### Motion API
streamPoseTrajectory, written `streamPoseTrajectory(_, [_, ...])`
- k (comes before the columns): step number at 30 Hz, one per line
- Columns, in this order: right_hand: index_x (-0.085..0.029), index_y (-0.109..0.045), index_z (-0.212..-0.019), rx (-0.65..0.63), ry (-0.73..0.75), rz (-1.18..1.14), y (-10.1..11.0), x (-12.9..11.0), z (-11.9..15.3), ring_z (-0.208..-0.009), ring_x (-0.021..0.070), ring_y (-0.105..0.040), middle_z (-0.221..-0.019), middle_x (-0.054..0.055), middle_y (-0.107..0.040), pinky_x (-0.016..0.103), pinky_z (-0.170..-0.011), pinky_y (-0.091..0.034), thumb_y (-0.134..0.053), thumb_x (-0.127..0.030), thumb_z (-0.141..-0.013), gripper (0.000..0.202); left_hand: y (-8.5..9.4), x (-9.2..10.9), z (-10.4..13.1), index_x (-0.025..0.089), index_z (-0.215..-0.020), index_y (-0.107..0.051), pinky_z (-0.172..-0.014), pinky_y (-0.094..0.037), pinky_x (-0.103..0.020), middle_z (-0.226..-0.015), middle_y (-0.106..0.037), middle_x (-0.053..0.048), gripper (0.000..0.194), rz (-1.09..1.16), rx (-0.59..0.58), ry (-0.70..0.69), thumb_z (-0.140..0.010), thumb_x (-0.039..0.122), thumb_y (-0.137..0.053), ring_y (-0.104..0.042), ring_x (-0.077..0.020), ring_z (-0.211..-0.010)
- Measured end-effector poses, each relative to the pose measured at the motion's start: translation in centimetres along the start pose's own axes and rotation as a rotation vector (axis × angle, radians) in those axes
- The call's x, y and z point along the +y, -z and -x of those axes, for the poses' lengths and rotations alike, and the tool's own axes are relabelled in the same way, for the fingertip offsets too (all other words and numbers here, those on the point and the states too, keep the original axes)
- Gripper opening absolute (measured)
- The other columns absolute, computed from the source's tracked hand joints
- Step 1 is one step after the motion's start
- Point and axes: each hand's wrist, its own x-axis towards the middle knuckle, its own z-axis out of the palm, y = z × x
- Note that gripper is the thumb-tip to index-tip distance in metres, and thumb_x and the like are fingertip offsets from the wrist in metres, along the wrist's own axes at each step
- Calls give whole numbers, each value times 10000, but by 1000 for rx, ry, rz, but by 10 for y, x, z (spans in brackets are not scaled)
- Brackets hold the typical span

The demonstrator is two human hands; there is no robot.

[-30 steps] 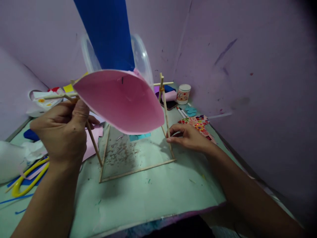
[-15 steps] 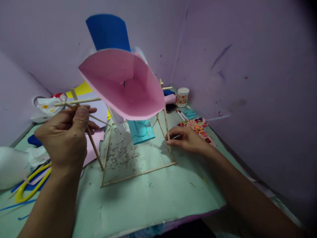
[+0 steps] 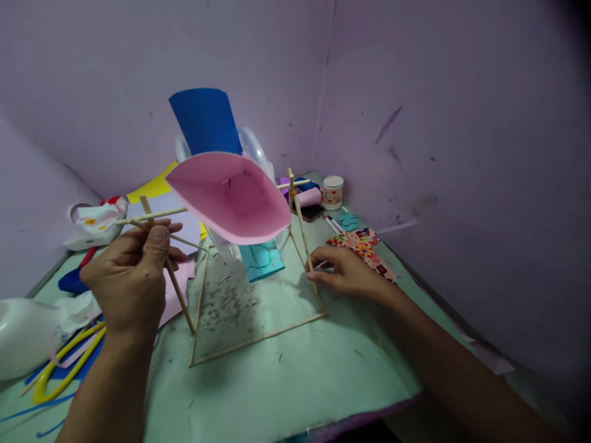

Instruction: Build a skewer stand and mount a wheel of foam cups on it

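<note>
Wooden sticks formed a frame held by both hands: its left upper joint was clasped by the left hand, thumb and fingers closed, and its right side was pinched lower down by the right hand, thumb and fingertips nearly together. Between the grips, the frame's crossbar was partly hidden by a pink cup, with a blue flap above and a teal flap below. The base was set on a pale green table, where dark specks were scattered inside it. A floral piece was seen just beyond the right hand. The table was bordered by smudged purple walls.
</note>
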Motion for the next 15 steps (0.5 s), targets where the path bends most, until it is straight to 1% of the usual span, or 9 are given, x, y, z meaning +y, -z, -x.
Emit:
streamPoseTrajectory(2, [-180, -644, -808, 4, -5, 4, 0, 1, 0, -812, 190, -614, -849, 41, -670, 298, -734, -465, -620, -256, -765, 90, 1, 0, 0, 124, -776, -719, -383, -449, -171, -749, -718, -20, 103, 11, 7, 17, -726, 194, -661, -524, -48, -396])
streamPoseTrajectory(6, [-181, -648, -803, 1, 22, 20, 0, 2, 0, -787, 192, -608, -822, 45, -667, 300, -714, -466, -616, -268, -774, 97, 4, -3, 1, 144, -817, -733, -400, -465, -189, -600, -657, 26, 156, 44, 16, 39, -671, 161, -681, -556, -84, -423])
streamPoseTrajectory(8, [-182, -651, -806, 1, 23, 21, 1, 2, 1, -785, 190, -610, -820, 43, -668, 295, -710, -463, -614, -277, -778, 106, 4, -4, 1, 151, -818, -737, -398, -460, -194, -560, -635, 37, 174, 36, 11, 33, -652, 140, -685, -549, -90, -422])
streamPoseTrajectory(10, [-185, -650, -796, -1, 13, 16, 1, 2, 1, -778, 184, -614, -811, 36, -668, 285, -704, -459, -614, -276, -779, 99, 3, -4, 1, 153, -801, -737, -385, -443, -190, -591, -650, 32, 166, 9, 2, 9, -642, 139, -691, -531, -81, -415])
streamPoseTrajectory(12, [-186, -646, -787, -6, 8, 10, 1, 1, 0, -771, 179, -616, -801, 30, -666, 275, -695, -454, -611, -272, -782, 94, 3, -3, 0, 151, -800, -733, -391, -444, -191, -697, -689, 14, 168, -17, -15, -2, -635, 143, -698, -530, -73, -426])
streamPoseTrajectory(14, [-184, -641, -779, -13, 7, 14, 1, 1, 0, -761, 175, -613, -785, 26, -661, 268, -685, -449, -608, -275, -787, 97, 4, -5, 0, 152, -837, -727, -413, -459, -201, -801, -708, -7, 213, -22, -35, 0, -625, 150, -705, -555, -84, -462])
streamPoseTrajectory(15, [-184, -641, -777, -15, 6, 19, 1, 1, 0, -756, 175, -610, -779, 25, -658, 267, -680, -446, -608, -280, -789, 102, 7, -7, 0, 157, -871, -722, -438, -474, -210, -837, -708, -15, 248, -21, -26, -8, -623, 160, -708, -576, -97, -496])
